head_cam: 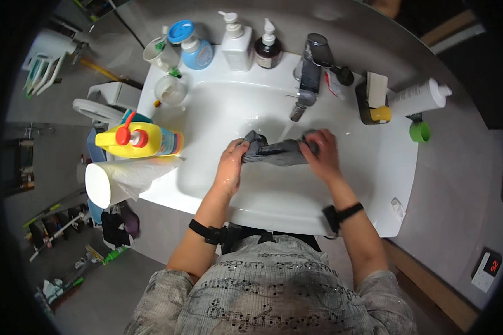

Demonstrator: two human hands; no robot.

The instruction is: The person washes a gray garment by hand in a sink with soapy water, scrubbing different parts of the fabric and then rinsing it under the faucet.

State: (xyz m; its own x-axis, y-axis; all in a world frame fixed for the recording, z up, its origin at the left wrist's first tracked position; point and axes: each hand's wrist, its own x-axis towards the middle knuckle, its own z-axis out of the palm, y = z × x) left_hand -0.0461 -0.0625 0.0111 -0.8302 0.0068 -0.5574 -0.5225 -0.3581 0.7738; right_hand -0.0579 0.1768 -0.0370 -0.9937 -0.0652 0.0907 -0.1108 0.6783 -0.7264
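Note:
A wet grey cloth (278, 153) stretches between my two hands over the white sink basin (218, 184). My left hand (231, 165) grips its left end, the thumb lying on top. Its right end is bunched in my right hand (323, 155), which looks slightly blurred. Behind the cloth, a thin stream of water (285, 131) runs from the dark metal faucet (309, 79) and drops close to the fabric. Both of my hands look wet. What the cloth is exactly, I cannot tell.
A yellow jug (128, 140) with a red cap and a paper roll (109, 182) crowd the left rim. Pump bottles (237, 46) line the back. At the right stand a dark holder (364, 102), a white bottle (419, 98) and a green cup (419, 132).

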